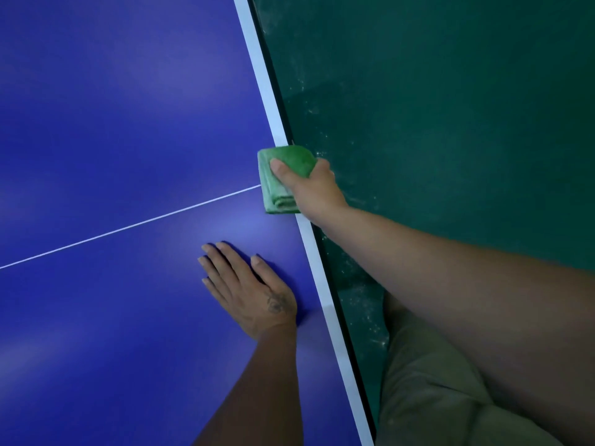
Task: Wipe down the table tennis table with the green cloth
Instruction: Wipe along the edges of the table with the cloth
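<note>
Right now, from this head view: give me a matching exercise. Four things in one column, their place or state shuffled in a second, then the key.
Column 1
1. folded green cloth
2. left hand
3. right hand
4. thin white centre line

Column 2
A. lies flat, fingers straight, on the blue tabletop
B. runs across the blue surface up to the cloth
C. sits over the white edge stripe of the table
D. grips the cloth, thumb on top

Pairs: 1-C, 2-A, 3-D, 4-B
</note>
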`<state>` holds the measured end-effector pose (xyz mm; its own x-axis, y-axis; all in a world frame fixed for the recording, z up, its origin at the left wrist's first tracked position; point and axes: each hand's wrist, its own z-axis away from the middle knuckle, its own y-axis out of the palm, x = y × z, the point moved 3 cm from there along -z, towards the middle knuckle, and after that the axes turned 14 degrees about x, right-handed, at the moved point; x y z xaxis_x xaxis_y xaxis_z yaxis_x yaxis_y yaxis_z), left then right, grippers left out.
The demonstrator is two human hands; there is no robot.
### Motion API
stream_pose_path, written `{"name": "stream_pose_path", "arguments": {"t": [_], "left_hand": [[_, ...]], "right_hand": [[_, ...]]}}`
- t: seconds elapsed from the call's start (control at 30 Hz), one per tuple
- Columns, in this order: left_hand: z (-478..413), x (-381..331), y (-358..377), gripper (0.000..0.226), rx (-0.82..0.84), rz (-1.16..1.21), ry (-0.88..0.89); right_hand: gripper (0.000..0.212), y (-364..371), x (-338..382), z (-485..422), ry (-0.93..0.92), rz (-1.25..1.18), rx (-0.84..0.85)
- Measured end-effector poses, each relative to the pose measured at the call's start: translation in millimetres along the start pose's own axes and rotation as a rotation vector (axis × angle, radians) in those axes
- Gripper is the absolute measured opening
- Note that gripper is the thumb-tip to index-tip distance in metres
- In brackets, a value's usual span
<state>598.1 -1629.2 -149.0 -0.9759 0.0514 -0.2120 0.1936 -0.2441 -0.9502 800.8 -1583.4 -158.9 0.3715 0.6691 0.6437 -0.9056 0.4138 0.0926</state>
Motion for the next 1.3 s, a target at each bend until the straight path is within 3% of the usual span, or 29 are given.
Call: {"name": "stream_pose_path", "arguments": {"t": [0.17, 0.33, 0.63, 0.73, 0.83, 0.9, 0.97, 1.07, 1.17, 1.3], "left_hand": [[-1.8, 0.3, 1.6, 0.063, 0.009, -0.003, 0.003], [-2.1, 2.4, 3.3, 0.064, 0.014, -0.026, -0.001], [-3.6, 4.7, 4.9, 0.064, 0.048, 0.009, 0.011], [-17.6, -5.6, -5.3, 0.064, 0.063, 0.181, 0.032], [-86.5, -42.5, -33.5, 0.065, 0.040, 0.488, 0.042], [-159.5, -80.5, -50.3, 0.064, 0.009, 0.545, 0.086], [-241.5, -123.4, -58.7, 0.067, 0.007, 0.442, 0.155], [-351.5, -178.2, -58.3, 0.071, 0.060, 0.163, 0.242], [-405.6, -192.4, -56.3, 0.072, 0.019, -0.074, 0.204], [-407.0, -191.5, -58.4, 0.071, -0.030, -0.080, 0.152]], "right_hand": [[0.061, -4.5, -45.2, 40.4, -0.055, -0.052, 0.072], [0.101, 0.8, -76.3, 78.9, 0.061, -0.024, 0.068], [0.068, 8.7, 6.0, 3.3, 0.010, -0.124, -0.063], [0.071, -2.2, 42.5, -36.9, 0.005, -0.069, -0.028], [0.078, -12.2, 68.6, -61.5, 0.036, -0.039, 0.025], [0.066, -14.0, 73.4, -59.4, 0.017, -0.048, 0.066], [0.045, -14.9, 69.4, -41.0, -0.012, -0.029, 0.102], [0.036, -22.7, 47.3, -4.8, 0.042, -0.003, 0.193], [0.052, -30.0, 26.6, 26.3, 0.112, 0.146, 0.259], [0.060, -28.1, 15.9, 29.3, 0.140, 0.224, 0.239]]}}
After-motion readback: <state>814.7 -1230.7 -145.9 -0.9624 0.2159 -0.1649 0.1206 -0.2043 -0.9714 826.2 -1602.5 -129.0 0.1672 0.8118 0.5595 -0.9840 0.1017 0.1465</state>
